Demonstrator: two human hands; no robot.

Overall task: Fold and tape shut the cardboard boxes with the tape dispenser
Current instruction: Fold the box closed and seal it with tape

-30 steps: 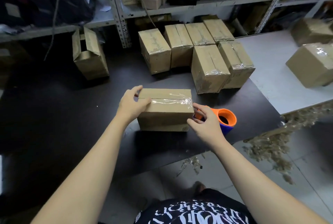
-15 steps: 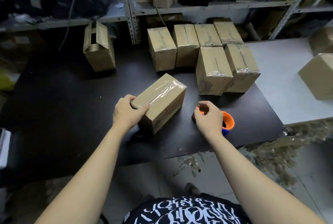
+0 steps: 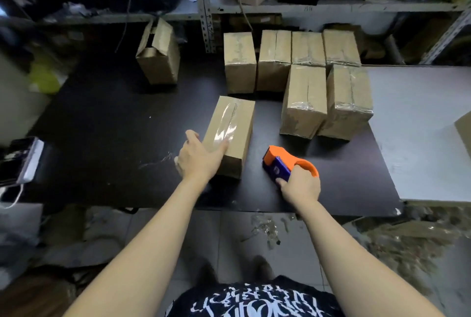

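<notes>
Orange tape dispenser (image 3: pixel 280 163) sits inside right grip (image 3: pixel 300 185).

Single head-worn view, wide-angle, straight lines bowed near edges. Faces forward and steeply down. Shirt (image 3: pixel 254 304) at bottom centre; forearms (image 3: pixel 153 240) rise from lower corners to left hand (image 3: pixel 198 161) and right hand (image 3: pixel 302 186) at mid-frame, near. Black desk (image 3: pixel 114 117) fills middle band, within arm's reach. Floor (image 3: pixel 229 235) between desk edge and shirt. Shelf rack (image 3: pixel 204 5) along top, farthest.
</notes>
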